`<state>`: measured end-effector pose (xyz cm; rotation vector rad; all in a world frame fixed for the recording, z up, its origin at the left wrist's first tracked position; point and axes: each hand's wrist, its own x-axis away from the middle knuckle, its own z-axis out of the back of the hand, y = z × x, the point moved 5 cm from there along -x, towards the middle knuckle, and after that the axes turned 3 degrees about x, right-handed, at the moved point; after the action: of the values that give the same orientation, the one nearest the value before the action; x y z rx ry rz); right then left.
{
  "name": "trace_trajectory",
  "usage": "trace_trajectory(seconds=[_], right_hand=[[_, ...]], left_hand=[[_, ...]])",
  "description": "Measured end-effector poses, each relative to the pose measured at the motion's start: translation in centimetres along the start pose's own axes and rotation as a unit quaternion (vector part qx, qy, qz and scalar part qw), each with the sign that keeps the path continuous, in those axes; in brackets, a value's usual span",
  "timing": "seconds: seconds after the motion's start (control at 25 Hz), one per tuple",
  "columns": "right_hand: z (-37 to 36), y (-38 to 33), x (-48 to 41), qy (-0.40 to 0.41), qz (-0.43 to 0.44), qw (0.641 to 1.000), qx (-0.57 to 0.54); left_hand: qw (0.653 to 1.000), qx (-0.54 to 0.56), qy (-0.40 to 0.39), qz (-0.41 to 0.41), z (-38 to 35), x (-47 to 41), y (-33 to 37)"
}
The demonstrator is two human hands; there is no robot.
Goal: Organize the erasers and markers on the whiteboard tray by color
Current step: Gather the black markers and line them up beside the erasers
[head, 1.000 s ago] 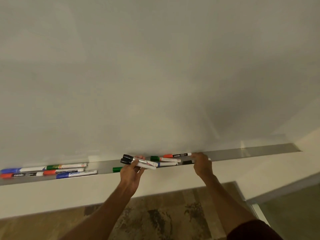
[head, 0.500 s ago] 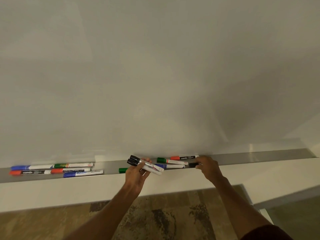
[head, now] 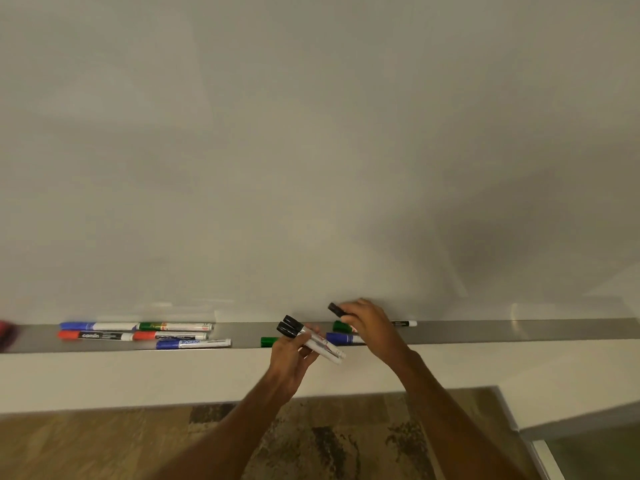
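One long tray (head: pixel 519 329) carries the markers, five mixed colours (head: pixel 145 335) toward its left end, and I note the right hand (head: pixel 372 323) has just lifted a third black marker (head: pixel 335 309) off mid-tray, closed round it, while the left hand (head: pixel 294 355) grips two black markers (head: pixel 313 341), so blacks are gathering.

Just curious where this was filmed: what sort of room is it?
Probably a classroom or meeting room. A large whiteboard fills the wall, with a metal tray below it holding coloured markers, and a person's hands sorting them.
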<state>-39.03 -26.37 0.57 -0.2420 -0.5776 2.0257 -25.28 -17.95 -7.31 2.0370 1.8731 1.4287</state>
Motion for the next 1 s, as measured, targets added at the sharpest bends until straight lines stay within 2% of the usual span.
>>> trace_trajectory(seconds=[0.32,0.52,1.0], right_hand=[[-5.3,-8.3,-2.4,-0.058,0.038,0.996,-0.05],[-8.6,-12.2,-3.1,-0.087,0.043,0.994,-0.057],[-13.1,-21.4,-4.4,-0.053,0.049,0.991,-0.112]], left_hand=[[1.0,-0.011,-0.004,-0.028,3.0,1.9,3.6],[0.997,-0.013,0.038,-0.059,6.6,2.6,5.7],[0.984,-0.012,0.138,-0.112,14.4,4.5,11.5]])
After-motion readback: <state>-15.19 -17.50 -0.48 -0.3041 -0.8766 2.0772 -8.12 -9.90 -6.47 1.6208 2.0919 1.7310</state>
